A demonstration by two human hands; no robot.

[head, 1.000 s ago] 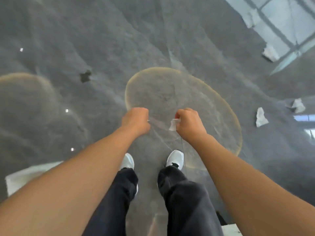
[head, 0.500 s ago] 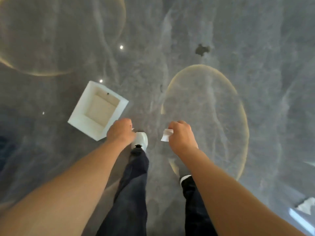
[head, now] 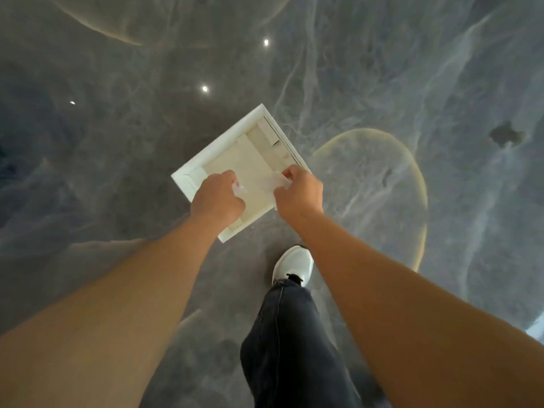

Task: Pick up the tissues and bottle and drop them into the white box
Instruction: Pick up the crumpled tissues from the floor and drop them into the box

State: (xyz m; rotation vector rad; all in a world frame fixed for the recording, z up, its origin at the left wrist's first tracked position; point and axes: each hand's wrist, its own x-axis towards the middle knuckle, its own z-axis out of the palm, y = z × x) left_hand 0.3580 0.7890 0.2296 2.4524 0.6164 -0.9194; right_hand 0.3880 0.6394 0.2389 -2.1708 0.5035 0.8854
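Observation:
The white box [head: 218, 145] lies open on the grey marble floor, seen from straight above. Both hands hover over its opening. My right hand [head: 298, 193] is closed around a crumpled white tissue [head: 272, 181] that sticks out to the left of the fingers. My left hand [head: 217, 198] is a closed fist, and a small white scrap of tissue [head: 238, 189] pokes out at its fingertips. The inside of the box shows a pale bottom, partly hidden by the hands. No bottle is in view.
My white shoe [head: 293, 265] and dark trouser leg [head: 290, 343] stand just below the box. A dark spot [head: 505, 135] marks the floor at the right. Ceiling lights reflect in the glossy floor [head: 117, 128].
I have turned and walked to the box; it moved from the left of view to directly under my hands. Both fists stayed closed on their tissues.

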